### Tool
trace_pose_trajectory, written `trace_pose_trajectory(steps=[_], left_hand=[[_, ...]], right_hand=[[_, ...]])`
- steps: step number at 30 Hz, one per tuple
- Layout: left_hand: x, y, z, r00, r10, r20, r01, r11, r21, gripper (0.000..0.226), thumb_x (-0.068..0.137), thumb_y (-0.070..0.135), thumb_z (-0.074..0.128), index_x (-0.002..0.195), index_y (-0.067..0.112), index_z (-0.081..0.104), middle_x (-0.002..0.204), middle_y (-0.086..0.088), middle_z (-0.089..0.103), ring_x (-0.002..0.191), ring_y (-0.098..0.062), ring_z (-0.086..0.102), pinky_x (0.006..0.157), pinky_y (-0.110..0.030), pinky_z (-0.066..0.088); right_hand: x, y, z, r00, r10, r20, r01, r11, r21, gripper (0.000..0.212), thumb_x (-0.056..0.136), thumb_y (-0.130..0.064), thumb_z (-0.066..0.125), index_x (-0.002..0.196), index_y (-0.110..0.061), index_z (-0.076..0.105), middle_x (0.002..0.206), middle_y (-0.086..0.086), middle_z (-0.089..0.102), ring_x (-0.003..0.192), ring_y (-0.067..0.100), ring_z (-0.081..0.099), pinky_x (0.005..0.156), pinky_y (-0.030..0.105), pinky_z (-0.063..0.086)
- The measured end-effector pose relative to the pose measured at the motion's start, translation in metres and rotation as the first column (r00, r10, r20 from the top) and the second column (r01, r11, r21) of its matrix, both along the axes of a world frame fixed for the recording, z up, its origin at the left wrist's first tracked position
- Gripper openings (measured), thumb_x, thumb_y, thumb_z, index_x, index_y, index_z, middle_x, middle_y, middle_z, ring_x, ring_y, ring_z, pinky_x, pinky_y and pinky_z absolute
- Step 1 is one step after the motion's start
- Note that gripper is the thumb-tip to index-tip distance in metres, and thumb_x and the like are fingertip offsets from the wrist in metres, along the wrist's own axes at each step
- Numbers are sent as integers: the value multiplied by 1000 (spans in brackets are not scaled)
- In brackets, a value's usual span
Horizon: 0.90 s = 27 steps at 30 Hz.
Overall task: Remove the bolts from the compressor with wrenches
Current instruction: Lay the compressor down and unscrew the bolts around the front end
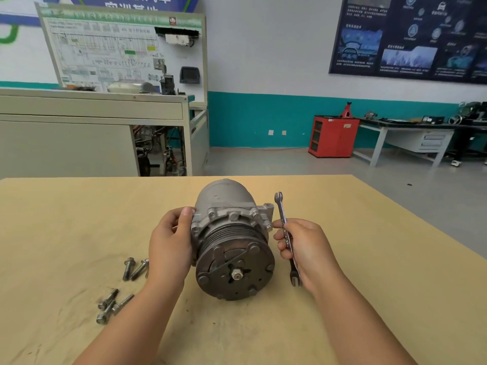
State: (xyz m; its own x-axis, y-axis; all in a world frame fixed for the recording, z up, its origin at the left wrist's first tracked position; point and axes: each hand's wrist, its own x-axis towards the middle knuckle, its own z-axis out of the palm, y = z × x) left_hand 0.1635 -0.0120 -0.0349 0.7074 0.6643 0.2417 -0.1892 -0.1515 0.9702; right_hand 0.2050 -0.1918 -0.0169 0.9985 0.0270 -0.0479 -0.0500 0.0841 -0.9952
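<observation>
Nearest us, 3 loose bolts (pixel 108 306) lie on the tan table (pixel 369 259), with a pair of bolts (pixel 135 268) just behind them, both left of our left forearm. The compressor (pixel 232 241) lies mid-table, pulley facing us. Our left hand (pixel 170 243) cups its left side, fingers curled on the housing. Our right hand (pixel 305 248), just right of it, grips a wrench (pixel 282 217) with its far end pointing away. Far back we see a red cabinet (pixel 333 135).
</observation>
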Motion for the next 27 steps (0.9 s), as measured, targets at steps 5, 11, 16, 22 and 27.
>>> trace_pose_trajectory(steps=[5,11,16,22,27], left_hand=[[-3,-2,1,1000,9,1,-9,1000,23,21,97,34,46,85,35,63,85,13,66,80,-3,60,54,-19,41],[-8,-10,6,995,55,86,-56,998,9,14,97,32,43,102,31,56,98,16,59,84,6,57,65,-24,43],[-23,-25,19,972,90,217,-143,959,244,19,93,34,41,109,33,49,109,19,53,108,-4,50,88,-22,37],[-57,-65,28,921,-157,357,-23,892,451,16,88,38,38,81,31,51,73,10,57,65,-7,53,58,-16,40],[-68,-84,28,893,-446,65,411,865,287,49,80,55,44,53,18,60,47,3,59,39,-4,46,45,-14,36]], right_hand=[[-2,-14,17,999,21,30,-24,994,103,15,90,3,50,83,-1,62,62,7,53,46,10,48,39,18,39],[0,-31,44,973,230,-12,-226,965,130,10,88,-3,57,92,5,63,55,5,63,46,10,60,43,18,48],[-8,-33,36,946,320,-52,-299,924,238,9,80,-10,59,76,-4,65,55,5,62,43,8,56,39,17,44],[-24,-23,29,844,530,-80,-485,818,308,13,63,-21,65,62,-10,70,55,2,57,40,7,50,37,13,39],[-31,-18,26,831,548,-98,-501,813,296,17,68,-21,61,76,-6,63,48,0,55,37,8,49,38,17,37]])
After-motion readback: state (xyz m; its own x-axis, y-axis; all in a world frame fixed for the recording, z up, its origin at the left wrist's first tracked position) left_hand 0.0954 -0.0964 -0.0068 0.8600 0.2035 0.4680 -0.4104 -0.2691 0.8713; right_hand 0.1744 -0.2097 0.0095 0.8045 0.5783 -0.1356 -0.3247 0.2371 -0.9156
